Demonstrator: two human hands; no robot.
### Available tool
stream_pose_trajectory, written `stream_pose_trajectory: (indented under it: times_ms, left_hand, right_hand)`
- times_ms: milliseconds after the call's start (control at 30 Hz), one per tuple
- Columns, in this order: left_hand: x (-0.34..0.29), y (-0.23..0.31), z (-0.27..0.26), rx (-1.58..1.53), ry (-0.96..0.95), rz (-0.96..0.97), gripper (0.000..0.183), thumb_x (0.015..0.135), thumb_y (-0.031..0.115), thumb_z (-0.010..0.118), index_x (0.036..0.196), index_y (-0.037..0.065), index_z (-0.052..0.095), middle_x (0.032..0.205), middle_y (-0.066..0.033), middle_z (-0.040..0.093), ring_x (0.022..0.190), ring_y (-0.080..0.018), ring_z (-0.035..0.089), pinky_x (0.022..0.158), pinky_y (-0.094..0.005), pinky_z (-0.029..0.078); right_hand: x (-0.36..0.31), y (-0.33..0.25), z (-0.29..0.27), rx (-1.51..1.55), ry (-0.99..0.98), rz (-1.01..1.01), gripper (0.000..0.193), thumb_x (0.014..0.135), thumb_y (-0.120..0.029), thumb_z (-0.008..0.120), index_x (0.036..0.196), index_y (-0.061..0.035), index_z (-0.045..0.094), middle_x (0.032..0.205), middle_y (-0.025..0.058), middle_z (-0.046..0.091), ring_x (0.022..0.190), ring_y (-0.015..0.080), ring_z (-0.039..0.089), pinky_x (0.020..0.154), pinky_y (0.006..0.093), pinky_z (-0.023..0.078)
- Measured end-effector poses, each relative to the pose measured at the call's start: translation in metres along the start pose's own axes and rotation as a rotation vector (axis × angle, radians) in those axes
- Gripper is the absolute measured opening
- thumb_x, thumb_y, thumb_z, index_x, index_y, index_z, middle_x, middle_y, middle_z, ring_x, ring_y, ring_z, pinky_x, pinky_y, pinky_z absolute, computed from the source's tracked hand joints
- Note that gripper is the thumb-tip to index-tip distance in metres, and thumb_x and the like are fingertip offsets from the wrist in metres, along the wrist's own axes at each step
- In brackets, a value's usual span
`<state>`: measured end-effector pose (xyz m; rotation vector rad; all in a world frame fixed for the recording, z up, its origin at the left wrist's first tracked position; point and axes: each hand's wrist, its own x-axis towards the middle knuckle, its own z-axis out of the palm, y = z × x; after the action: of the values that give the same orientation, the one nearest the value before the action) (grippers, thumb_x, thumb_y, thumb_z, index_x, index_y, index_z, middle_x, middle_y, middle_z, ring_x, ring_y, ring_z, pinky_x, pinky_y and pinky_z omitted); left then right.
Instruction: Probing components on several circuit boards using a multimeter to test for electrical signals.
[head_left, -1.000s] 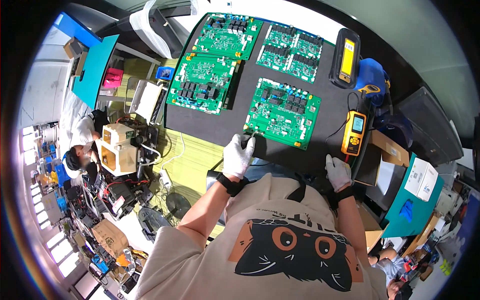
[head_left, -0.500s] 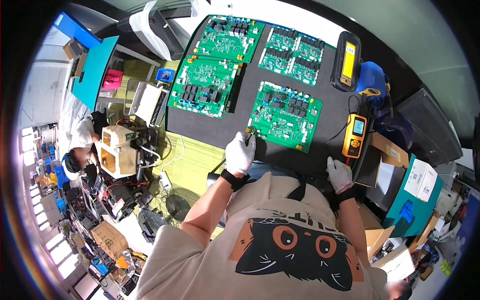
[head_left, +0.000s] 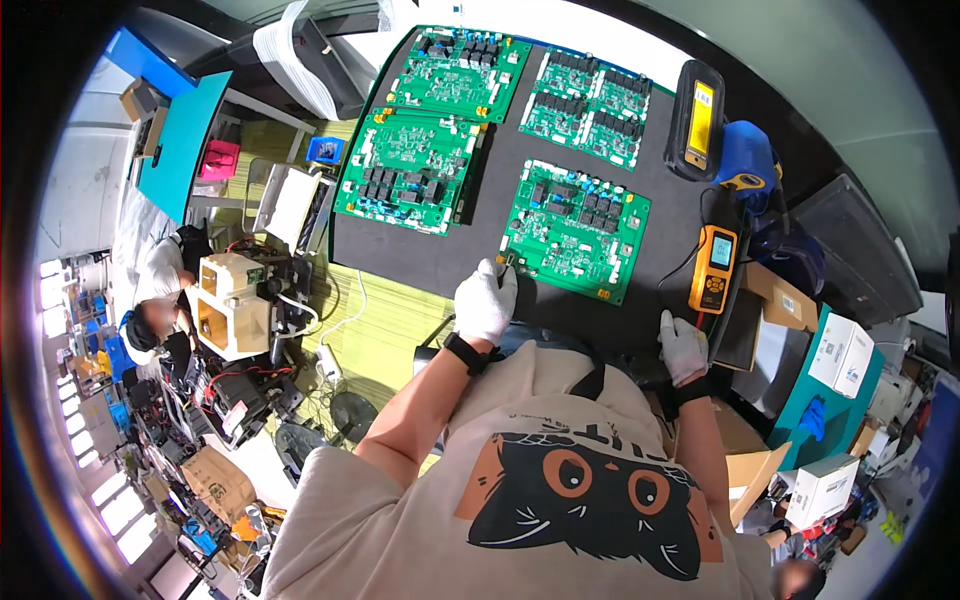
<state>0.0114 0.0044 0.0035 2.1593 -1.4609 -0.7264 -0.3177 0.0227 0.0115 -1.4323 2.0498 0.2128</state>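
My left hand (head_left: 486, 302), in a white glove with a black band at the wrist, is at the near left corner of a green circuit board (head_left: 577, 230). Thumb and forefinger are pinched around something small and dark by that corner; I cannot make out what it is. My right hand (head_left: 684, 350), also white-gloved, rests at the table's near edge, fingers apart, just below an orange handheld meter (head_left: 713, 270) with a lit screen. A bit of red shows between this hand and the meter.
Two large green boards (head_left: 408, 170) lie at the left of the dark table mat (head_left: 400, 250), and a panel of smaller boards (head_left: 585, 105) lies farther back. A black device with a yellow screen (head_left: 697, 120) stands beside a blue tool (head_left: 745, 160). Open cardboard boxes (head_left: 780, 297) adjoin the right edge.
The view has shifted slightly. Both hands stay at nearly the same places, the left still pinched at the board's corner. The meter's screen looks different.
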Motion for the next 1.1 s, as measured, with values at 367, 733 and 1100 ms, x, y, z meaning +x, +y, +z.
stream_pose_trajectory:
  times_ms: [367,733,1100]
  left_hand:
    - [0.000,0.000,0.006,-0.027,0.044,-0.059,0.023,0.086,0.023,0.065,0.087,0.000,0.062,0.074,-0.0239,0.066,0.072,-0.0408,0.066,0.063,-0.0459,0.052]
    - [0.004,0.002,0.007,0.004,0.044,-0.088,0.025,0.084,0.024,0.067,0.085,0.000,0.063,0.074,-0.0238,0.066,0.073,-0.0410,0.066,0.066,-0.0457,0.053]
    - [0.000,0.005,0.006,0.001,0.065,-0.104,0.028,0.083,0.026,0.068,0.083,-0.002,0.064,0.074,-0.0225,0.066,0.073,-0.0384,0.066,0.065,-0.0416,0.052]
  right_hand:
    - [-0.003,0.000,0.000,0.040,0.039,-0.064,0.050,0.097,-0.046,0.041,0.077,-0.0071,0.065,0.079,0.0178,0.067,0.085,0.0400,0.063,0.078,0.0502,0.047]
    - [0.006,0.017,0.010,0.036,0.138,-0.253,0.050,0.097,-0.043,0.044,0.068,-0.0063,0.062,0.058,0.0112,0.061,0.061,0.0289,0.064,0.063,0.0415,0.048]
    - [0.003,0.013,-0.002,0.090,-0.025,-0.181,0.048,0.096,-0.044,0.042,0.078,-0.0064,0.065,0.083,0.0200,0.067,0.084,0.0401,0.063,0.077,0.0498,0.048]
